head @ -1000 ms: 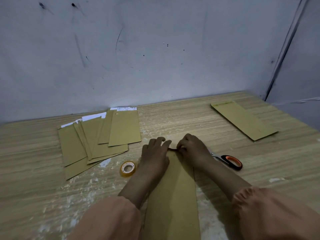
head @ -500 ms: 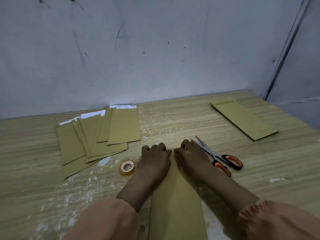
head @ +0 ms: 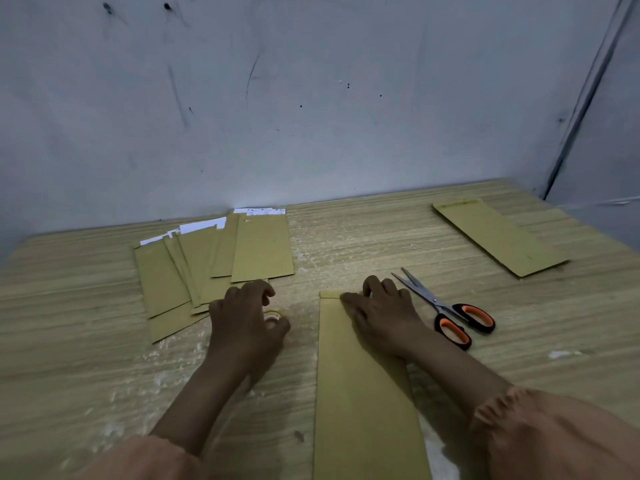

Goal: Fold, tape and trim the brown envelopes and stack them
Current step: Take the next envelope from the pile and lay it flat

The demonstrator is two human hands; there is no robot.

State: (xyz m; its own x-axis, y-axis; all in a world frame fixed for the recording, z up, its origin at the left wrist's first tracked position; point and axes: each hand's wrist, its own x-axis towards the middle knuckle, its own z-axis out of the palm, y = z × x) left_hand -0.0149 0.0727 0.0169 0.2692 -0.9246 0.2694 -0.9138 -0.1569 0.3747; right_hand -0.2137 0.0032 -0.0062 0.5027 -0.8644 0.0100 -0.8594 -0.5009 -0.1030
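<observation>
Gripping round tape roll [head: 273,315], flat envelope [head: 360,393]

The left hand [head: 247,323] lies palm down, fingers curled round the tape roll [head: 273,316], its forearm reaching in from a peach sleeve at the near left. The right hand [head: 382,313] lies palm down to its right, fingertips bent and pressing the folded far end of the brown envelope [head: 360,393].
</observation>
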